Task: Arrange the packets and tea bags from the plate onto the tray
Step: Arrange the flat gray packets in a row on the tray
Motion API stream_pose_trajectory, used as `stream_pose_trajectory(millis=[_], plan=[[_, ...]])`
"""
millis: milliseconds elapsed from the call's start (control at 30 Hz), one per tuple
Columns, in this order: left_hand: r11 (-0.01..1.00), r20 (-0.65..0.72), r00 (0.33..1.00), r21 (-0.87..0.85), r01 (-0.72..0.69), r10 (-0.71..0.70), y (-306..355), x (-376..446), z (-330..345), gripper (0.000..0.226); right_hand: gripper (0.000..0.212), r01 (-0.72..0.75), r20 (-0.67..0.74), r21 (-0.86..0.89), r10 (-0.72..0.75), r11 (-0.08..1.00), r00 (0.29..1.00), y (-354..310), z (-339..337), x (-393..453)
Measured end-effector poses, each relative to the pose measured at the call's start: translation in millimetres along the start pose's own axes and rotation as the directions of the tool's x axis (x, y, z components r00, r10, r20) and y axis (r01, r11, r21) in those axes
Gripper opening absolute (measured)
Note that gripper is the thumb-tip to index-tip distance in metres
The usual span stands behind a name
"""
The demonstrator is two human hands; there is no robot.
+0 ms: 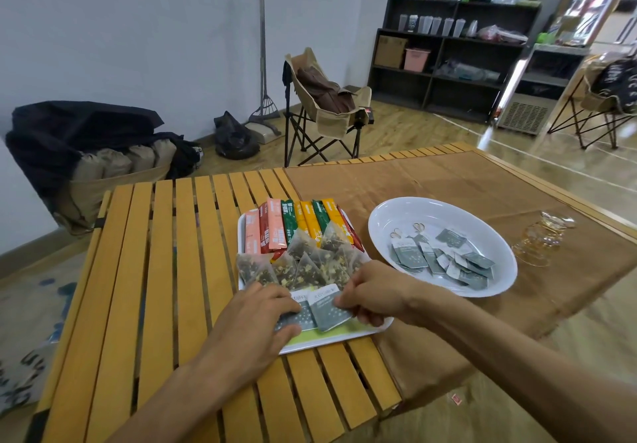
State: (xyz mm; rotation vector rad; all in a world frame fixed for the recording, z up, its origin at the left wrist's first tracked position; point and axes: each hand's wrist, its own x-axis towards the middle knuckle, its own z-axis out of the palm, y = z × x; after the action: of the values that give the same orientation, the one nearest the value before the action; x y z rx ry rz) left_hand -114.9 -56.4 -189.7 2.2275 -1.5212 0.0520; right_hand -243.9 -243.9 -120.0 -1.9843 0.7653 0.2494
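Taking the tray [344, 336] as my landmark, both my hands sit over its near edge. My left hand [256, 318] lies on the near-left corner with the fingers fairly straight, pressing down one grey packet [296, 315] without curling round it. My right hand [375, 292] is at the near-right corner, its grip pinched on the edge of a second grey packet [327, 310] that lies just beside the first, overlapping it a little; its long axis runs from near to far across the tray, tilted slightly. Farther in, the middle of the tray holds a row of pyramid tea bags [303, 263], and the far end holds upright-lying stick packets [300, 222] in pink, red, green and orange, side by side with their lengths pointing away from me. To the right of the tray, apart from it, the white plate [389, 215] rests on a brown cloth [448, 174] and is holding a loose heap of small grey packets [448, 256], some overlapping. My right hand is the nearer one to that plate, so I judge the next reach goes rightward from this grip. Beyond the plate, some glass cups [541, 236] stand on the table [155, 253].
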Motion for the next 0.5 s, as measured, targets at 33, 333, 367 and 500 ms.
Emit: stream_pose_trajectory(millis=[33,333,367,500], plan=[[1.0,0.001,1.0,0.0,-0.002,0.002,0.5,-0.1,-0.4,0.037,0.02,-0.017,-0.015,0.008,0.017,1.0,1.0,1.7,4.8,2.6],[1.0,0.011,1.0,0.004,-0.019,0.019,1.7,1.4,-2.9,0.037,0.025,-0.084,-0.137,-0.102,0.07,0.991,0.988,9.3,14.6,18.0],[1.0,0.008,1.0,0.001,-0.02,0.02,2.4,2.0,-3.1,0.037,0.026,-0.081,-0.161,-0.136,0.058,0.987,0.985,10.5,15.6,20.3],[0.997,-0.008,0.998,-0.015,-0.07,0.07,11.2,7.4,-4.4,0.034,0.023,-0.02,-0.229,-0.317,-0.056,0.948,0.972,13.9,18.8,25.5]])
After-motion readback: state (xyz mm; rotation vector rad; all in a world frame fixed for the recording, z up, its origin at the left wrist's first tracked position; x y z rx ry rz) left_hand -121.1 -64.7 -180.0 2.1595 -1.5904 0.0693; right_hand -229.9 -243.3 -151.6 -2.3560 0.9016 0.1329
